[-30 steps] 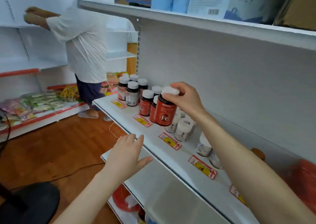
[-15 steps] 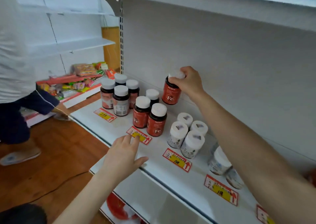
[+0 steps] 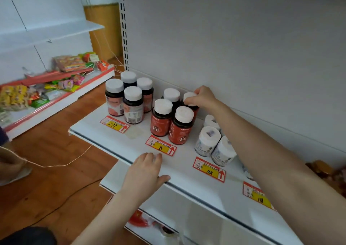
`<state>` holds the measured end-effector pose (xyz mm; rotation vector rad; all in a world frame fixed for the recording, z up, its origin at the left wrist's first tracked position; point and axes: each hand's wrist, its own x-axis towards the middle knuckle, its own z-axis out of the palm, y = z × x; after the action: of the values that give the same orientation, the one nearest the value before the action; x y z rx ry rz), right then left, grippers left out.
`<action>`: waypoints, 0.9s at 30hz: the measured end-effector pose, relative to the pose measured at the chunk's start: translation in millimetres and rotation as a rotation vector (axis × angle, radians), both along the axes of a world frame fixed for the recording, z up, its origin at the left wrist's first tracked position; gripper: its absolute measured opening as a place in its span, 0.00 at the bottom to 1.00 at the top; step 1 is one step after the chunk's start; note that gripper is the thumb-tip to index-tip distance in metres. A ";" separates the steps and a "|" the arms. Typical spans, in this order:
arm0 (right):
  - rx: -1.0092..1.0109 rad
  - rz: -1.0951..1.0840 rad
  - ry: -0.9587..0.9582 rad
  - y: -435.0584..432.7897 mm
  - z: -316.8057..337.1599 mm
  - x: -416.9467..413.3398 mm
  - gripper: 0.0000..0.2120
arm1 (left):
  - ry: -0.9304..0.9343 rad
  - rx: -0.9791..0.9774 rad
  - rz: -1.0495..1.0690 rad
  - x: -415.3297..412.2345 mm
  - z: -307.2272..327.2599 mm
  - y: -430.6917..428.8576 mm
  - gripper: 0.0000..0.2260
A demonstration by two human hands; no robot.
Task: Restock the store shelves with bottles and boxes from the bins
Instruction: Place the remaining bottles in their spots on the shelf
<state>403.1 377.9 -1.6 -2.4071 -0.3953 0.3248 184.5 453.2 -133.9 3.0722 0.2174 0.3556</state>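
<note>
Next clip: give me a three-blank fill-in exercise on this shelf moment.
The right hand pinches the white cap of a dark red-labelled bottle in its group's ____ row.
The left hand rests on the ____ edge of the white metal shelf.
The red-and-yellow price tag before that group reads ____.
Missing: back; front; 98.

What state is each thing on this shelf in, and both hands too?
Rear red bottle: upright, capped, held.
Right hand: grips that bottle's cap.
Front Fe bottles: upright, capped.
White bottles: upright, capped.
Pink-labelled bottles: upright, capped.
Left hand: open, on shelf edge.
</note>
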 end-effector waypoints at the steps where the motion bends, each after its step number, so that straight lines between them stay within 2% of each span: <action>1: -0.001 -0.004 0.005 0.3 -1.8 -0.2 0.22 | -0.004 -0.006 -0.004 0.4 0.3 0.4 0.32; 4: 0.012 0.002 0.012 -0.6 -3.4 -1.9 0.22 | -0.016 -0.005 -0.018 -0.2 1.8 1.8 0.31; 8: -0.014 0.008 0.022 -2.1 -2.9 -4.6 0.11 | -0.036 -0.025 -0.036 -2.4 -0.2 3.9 0.27; 17: -0.109 0.035 -0.140 -9.0 -0.8 -12.8 0.10 | -0.097 -0.042 -0.066 -6.4 -7.2 3.3 0.25; 18: -0.102 0.034 -0.165 -14.3 -0.2 -14.1 0.08 | -0.100 -0.045 -0.073 -6.9 -8.1 3.8 0.24; 21: -0.046 -0.017 -0.217 -32.9 1.6 -25.2 0.19 | -0.104 -0.056 -0.086 -8.5 -9.3 4.5 0.23; 27: 0.038 -0.059 -0.341 -63.9 -1.0 -53.9 0.15 | -0.160 -0.089 -0.167 -15.0 -1.1 -10.1 0.18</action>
<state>349.2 314.0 -2.7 -2.4325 -0.4748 -0.1221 169.4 443.1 -135.0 2.9291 -0.0279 0.5619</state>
